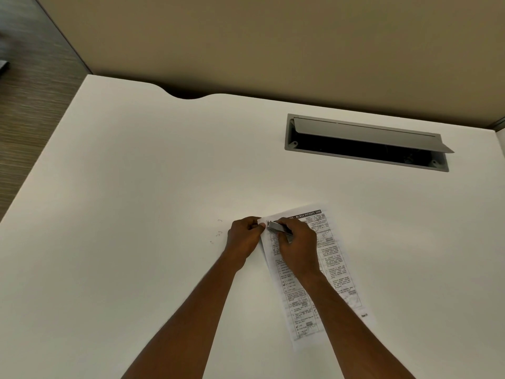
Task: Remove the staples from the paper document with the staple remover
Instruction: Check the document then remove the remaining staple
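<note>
1. The left hand point(244, 236) has its fingers curled, pinching the top left corner of the paper document point(334, 265). The fingertips hide the corner itself.
2. The right hand point(297, 243) has its fingers wrapped around the staple remover point(277, 226). Only the silver front end shows past the knuckles, just beside the left fingertips.
3. The remover's tip is over the corner. Whether it bites a staple is too small to tell.
4. The document lies flat on the white table point(136, 187), running from the fingers back under the right forearm, which covers its middle. The print is unreadable apart from its heading.
5. A few loose staples point(219, 233) lie left of the left knuckles, apart from them.
6. Well beyond the fingers is a grey cable hatch point(363, 132) with its lid raised and a dark interior.
</note>
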Motion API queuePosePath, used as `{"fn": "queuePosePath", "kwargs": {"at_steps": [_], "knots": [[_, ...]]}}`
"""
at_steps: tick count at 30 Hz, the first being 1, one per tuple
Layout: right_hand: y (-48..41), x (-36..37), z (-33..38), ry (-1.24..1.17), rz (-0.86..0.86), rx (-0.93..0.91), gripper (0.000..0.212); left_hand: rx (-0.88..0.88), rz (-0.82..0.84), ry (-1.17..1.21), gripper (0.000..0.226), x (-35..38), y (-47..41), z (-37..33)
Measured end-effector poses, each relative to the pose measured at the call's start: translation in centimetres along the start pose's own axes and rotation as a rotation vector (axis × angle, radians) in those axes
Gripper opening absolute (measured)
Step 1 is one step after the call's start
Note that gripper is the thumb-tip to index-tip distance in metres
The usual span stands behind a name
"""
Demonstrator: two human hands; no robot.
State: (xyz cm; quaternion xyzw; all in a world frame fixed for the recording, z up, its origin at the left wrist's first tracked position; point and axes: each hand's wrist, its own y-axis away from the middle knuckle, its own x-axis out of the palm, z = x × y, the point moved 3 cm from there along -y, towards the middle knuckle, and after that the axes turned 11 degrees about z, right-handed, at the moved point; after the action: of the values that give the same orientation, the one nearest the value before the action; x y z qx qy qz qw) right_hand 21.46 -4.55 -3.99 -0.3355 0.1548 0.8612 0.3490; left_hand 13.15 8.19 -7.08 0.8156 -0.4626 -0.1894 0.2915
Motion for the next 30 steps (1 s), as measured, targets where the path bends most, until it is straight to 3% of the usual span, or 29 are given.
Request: {"fn": "queuePosePath", "kwargs": {"at_steps": [10, 18, 26, 30], "knots": [[0.1, 0.1, 0.1, -0.094, -0.088, 0.037, 0.018, -0.009, -0.021, -0.037, 0.011, -0.1, -0.1, 0.1], [-0.2, 0.5, 0.8, -0.093, -0.054, 0.05, 0.01, 0.0, -0.01, -0.015, 0.011, -0.2, -0.1, 0.2], [-0.2, 0.0, 0.3, -0.068, 0.009, -0.002, 0.017, 0.007, -0.002, -0.031, 0.01, -0.1, -0.1, 0.2], [-0.1, -0.4, -0.3, -0.205, -0.088, 0.192, 0.015, -0.013, -0.006, -0.016, 0.008, -0.1, -0.2, 0.3]]}}
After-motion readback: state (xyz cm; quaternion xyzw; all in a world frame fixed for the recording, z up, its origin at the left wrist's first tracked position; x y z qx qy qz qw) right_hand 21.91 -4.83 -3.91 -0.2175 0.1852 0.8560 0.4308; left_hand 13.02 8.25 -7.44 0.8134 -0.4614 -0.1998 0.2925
